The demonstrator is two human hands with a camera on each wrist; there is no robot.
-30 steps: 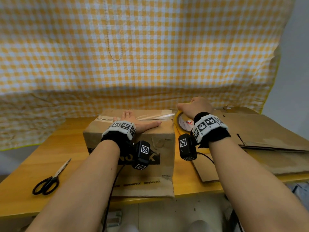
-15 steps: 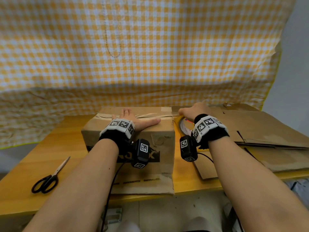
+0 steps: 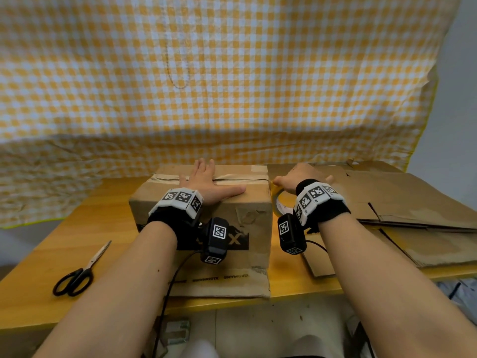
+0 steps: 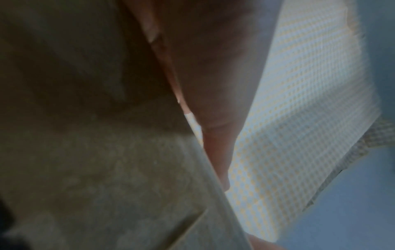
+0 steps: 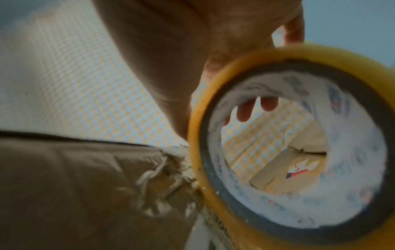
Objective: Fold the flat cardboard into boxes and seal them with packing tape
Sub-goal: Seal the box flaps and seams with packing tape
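A folded brown cardboard box [image 3: 247, 218] stands in the middle of the wooden table [image 3: 77, 228], with a strip of clear tape [image 3: 237, 176] along its top seam. My left hand [image 3: 209, 184] lies flat on the box top, fingers straight, pressing over the seam. My right hand [image 3: 296, 177] grips a yellowish roll of packing tape [image 3: 280, 202] just off the box's right top edge. In the right wrist view the tape roll [image 5: 299, 143] fills the frame beside the box's torn corner [image 5: 96, 186], fingertips [image 5: 245, 111] showing through its core. The left wrist view is dim and shows the box [image 4: 85, 169] close up.
Black-handled scissors [image 3: 80, 272] lie on the table at the left. Flat cardboard sheets [image 3: 400, 202] are stacked at the right, reaching the table's front edge. A yellow checked cloth [image 3: 232, 86] hangs behind. The box's lower front flap [image 3: 219, 280] lies out on the table toward me.
My right hand with the tape roll has drawn a little farther from the box's right edge. My left hand has stayed flat on the box top.
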